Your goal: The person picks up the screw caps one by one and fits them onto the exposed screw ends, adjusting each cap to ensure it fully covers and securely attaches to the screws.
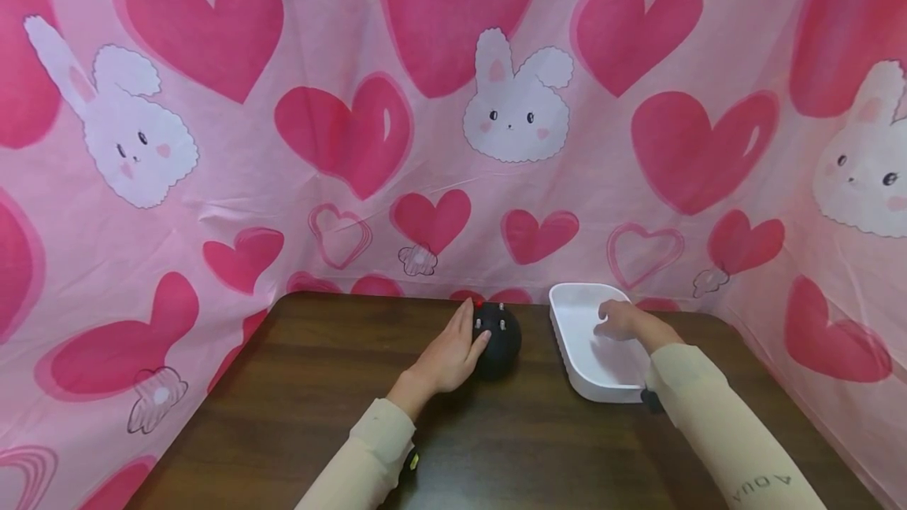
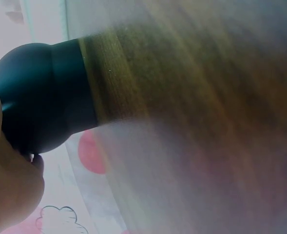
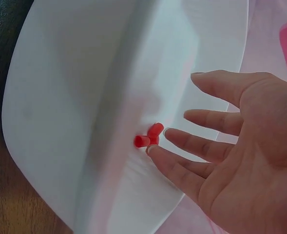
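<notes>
My left hand (image 1: 448, 354) holds a black rounded object (image 1: 499, 359), thumb on its near face and fingers along its left side. Short metal pegs (image 1: 502, 325) stick up from its top, and a small red piece (image 1: 478, 304) shows at the far left. In the left wrist view, the black object (image 2: 33, 92) has a round body above a narrower cylindrical base on the table. My right hand (image 1: 627, 321) reaches into a white tray (image 1: 602, 393). In the right wrist view its fingers are spread beside several small red tube-like pieces (image 3: 155, 130), fingertips close to them; contact is unclear.
The dark wooden table (image 1: 283, 400) carries the tray to the right of the black object. A pink cloth (image 1: 439, 140) with hearts and rabbits hangs behind the table and along both sides.
</notes>
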Action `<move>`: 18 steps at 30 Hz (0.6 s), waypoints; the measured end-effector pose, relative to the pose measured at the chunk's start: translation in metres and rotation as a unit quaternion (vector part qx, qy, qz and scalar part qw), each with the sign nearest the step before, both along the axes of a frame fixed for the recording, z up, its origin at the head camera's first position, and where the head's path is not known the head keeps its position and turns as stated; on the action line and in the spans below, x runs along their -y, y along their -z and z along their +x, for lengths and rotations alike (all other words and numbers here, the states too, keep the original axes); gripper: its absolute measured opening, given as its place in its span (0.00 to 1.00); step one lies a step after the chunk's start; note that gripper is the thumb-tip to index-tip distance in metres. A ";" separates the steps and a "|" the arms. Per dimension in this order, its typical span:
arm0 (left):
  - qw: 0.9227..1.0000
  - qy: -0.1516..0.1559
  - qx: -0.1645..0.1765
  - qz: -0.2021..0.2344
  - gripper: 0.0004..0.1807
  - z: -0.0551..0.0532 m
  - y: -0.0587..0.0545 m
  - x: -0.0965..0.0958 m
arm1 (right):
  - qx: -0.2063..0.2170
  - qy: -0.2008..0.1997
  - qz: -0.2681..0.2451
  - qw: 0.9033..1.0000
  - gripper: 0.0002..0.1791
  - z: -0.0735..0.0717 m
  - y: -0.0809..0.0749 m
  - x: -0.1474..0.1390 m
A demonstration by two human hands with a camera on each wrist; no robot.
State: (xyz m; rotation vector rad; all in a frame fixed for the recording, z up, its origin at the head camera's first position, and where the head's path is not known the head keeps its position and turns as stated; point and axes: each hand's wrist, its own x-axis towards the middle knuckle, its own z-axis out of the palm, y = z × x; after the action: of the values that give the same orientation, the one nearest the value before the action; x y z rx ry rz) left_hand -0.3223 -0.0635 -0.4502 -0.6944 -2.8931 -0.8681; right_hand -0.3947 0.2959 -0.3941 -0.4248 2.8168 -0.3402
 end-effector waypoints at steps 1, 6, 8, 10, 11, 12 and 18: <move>1.000 0.000 0.001 0.000 0.45 0.000 0.000 0.000 | 0.002 0.000 0.000 1.000 0.21 0.000 0.000 0.000; 1.000 -0.002 0.010 0.002 0.45 0.001 0.001 0.000 | 0.013 0.011 0.002 1.000 0.22 0.000 0.002 -0.001; 1.000 -0.001 0.008 0.005 0.45 0.000 0.002 0.001 | 0.013 0.014 0.003 1.000 0.22 -0.001 0.003 -0.001; 1.000 0.001 0.006 0.005 0.45 0.000 0.002 0.001 | 0.014 0.019 0.003 1.000 0.21 -0.001 0.004 -0.001; 1.000 0.001 0.004 0.005 0.45 0.000 0.002 0.001 | 0.015 0.022 0.003 1.000 0.21 -0.001 0.004 -0.001; 1.000 0.002 0.001 0.007 0.45 0.000 0.001 0.001 | 0.015 0.026 0.004 1.000 0.20 -0.002 0.005 -0.001; 1.000 0.004 -0.004 0.007 0.45 0.002 -0.001 0.000 | 0.033 0.054 0.000 0.998 0.16 -0.004 0.008 -0.004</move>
State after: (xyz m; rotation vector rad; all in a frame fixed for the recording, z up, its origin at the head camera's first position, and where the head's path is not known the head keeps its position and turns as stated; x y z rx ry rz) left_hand -0.3208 -0.0631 -0.4492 -0.7060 -2.8756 -0.8843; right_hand -0.3985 0.3003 -0.4025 -0.2564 2.7815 -0.3689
